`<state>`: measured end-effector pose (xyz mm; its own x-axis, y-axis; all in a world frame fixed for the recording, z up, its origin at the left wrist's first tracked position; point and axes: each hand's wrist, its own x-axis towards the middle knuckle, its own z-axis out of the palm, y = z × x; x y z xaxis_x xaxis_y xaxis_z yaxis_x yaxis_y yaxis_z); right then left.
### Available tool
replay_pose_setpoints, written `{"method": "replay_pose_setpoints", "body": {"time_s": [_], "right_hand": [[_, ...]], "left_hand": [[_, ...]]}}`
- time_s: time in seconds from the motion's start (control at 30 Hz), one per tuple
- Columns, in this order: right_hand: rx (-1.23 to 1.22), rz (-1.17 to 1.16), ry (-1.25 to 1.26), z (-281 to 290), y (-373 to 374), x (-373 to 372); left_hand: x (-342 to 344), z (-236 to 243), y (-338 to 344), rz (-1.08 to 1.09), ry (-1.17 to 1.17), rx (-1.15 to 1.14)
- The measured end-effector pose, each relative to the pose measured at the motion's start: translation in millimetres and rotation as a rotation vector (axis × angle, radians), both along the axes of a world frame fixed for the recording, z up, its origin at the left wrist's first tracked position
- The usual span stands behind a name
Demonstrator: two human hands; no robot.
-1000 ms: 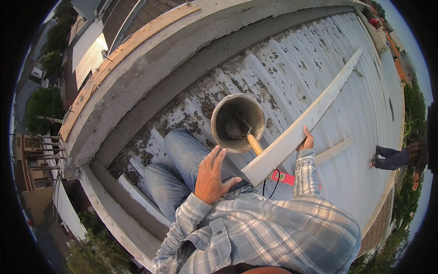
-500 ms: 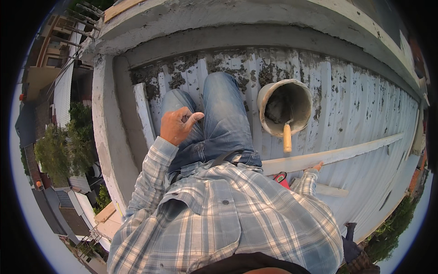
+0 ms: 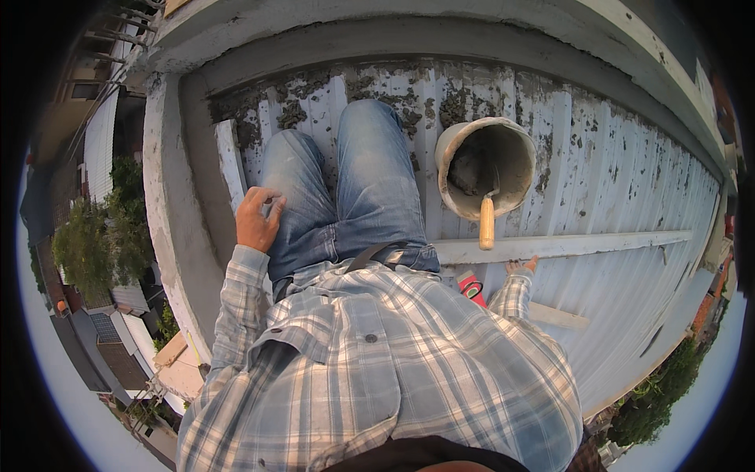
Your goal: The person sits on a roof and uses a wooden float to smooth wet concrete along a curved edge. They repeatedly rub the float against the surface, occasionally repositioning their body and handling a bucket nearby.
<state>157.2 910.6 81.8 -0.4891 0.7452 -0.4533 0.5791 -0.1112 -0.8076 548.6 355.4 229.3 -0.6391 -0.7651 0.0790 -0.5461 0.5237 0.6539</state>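
My left hand [image 3: 259, 219] is beside my left thigh, its fingers loosely bent with the thumb apart, and nothing shows in it. Out to the right, my right hand [image 3: 521, 266] has its fingers spread at the near edge of a long pale board [image 3: 562, 245]; whether they touch it I cannot tell. Beyond the board stands a mortar-crusted bucket [image 3: 448, 161] with some grey mortar inside. A trowel [image 3: 487, 223] leans in it, its wooden handle hanging over the near rim. A red tool with a black loop [image 3: 470, 289] lies between my hip and right forearm.
Under me is a ribbed metal roof sheet [image 3: 621, 161] spattered with mortar. A concrete wall [image 3: 169, 173] borders it on the left, and a low ledge [image 3: 377, 35] along the far side. A short board [image 3: 230, 161] lies by my left knee, another [image 3: 557, 316] near my right forearm.
My left hand has lowered leftward from over my lap to beside my thigh, its fingers loosening. My right hand has moved a little left along the board. The view has shifted slightly.
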Motion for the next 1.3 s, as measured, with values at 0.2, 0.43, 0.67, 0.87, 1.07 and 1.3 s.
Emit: {"method": "replay_pose_setpoints", "body": {"time_s": [0.2, 0.43, 0.67, 0.87, 1.07, 1.3], "right_hand": [[0.532, 0.498, 0.186, 18, -30, -21], [0.448, 1.421, 0.064, 128, -176, -1], [1.035, 1.685, -0.528, 125, -240, 7], [0.932, 1.631, -0.394, 166, -224, 17], [0.782, 1.486, -0.134, 191, -163, 64], [0.709, 1.412, -0.087, 122, -112, 90]], "left_hand": [[-6, -1, -2, 0.081, -0.048, 0.122], [-49, 14, 6, 0.056, -0.065, 0.093], [-135, 26, 27, -0.349, 0.394, -0.208], [-118, 28, 29, -0.258, 0.221, 0.265], [-104, 1, 24, -0.165, 0.193, 0.339], [-148, 18, 45, -0.342, 0.222, 0.352]]}}
